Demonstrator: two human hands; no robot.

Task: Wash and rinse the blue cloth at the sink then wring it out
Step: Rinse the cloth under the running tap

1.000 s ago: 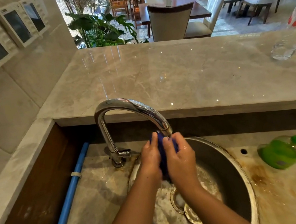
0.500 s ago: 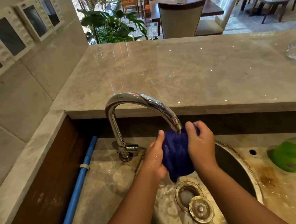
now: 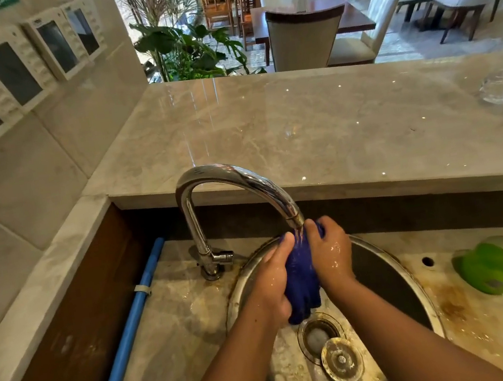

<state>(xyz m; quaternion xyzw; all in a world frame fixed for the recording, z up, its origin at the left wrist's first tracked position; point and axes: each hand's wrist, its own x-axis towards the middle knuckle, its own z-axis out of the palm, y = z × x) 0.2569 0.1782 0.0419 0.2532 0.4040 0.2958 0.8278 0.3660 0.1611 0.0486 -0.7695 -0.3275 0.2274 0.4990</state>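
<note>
On my head view, both hands are over the round steel sink (image 3: 383, 271), right under the spout of the chrome faucet (image 3: 235, 176). The left hand (image 3: 270, 282) and right hand (image 3: 331, 253) each curl their fingers round the blue cloth (image 3: 300, 277), bunching it between the palms. Water runs from the spout onto its top, and its lower end hangs just above the open drain (image 3: 314, 337). The round drain plug (image 3: 342, 360) lies loose in the basin just beside that drain.

The lower counter (image 3: 179, 325) round the sink is wet marble, with brown rust-like staining (image 3: 453, 307) on the right side. A green bottle (image 3: 490, 268) lies on its side there, well apart from the hands. A blue pipe (image 3: 128, 336) runs along the left edge against a dark wooden wall.

Behind the faucet a raised marble ledge (image 3: 299, 124) carries a clear glass (image 3: 500, 86) at the far right. White control panels (image 3: 10, 69) line the tiled wall on the left. Past the ledge I see a leafy plant (image 3: 186, 50) and a dining room with white-backed chairs (image 3: 302, 39) round dark tables (image 3: 351, 17).
</note>
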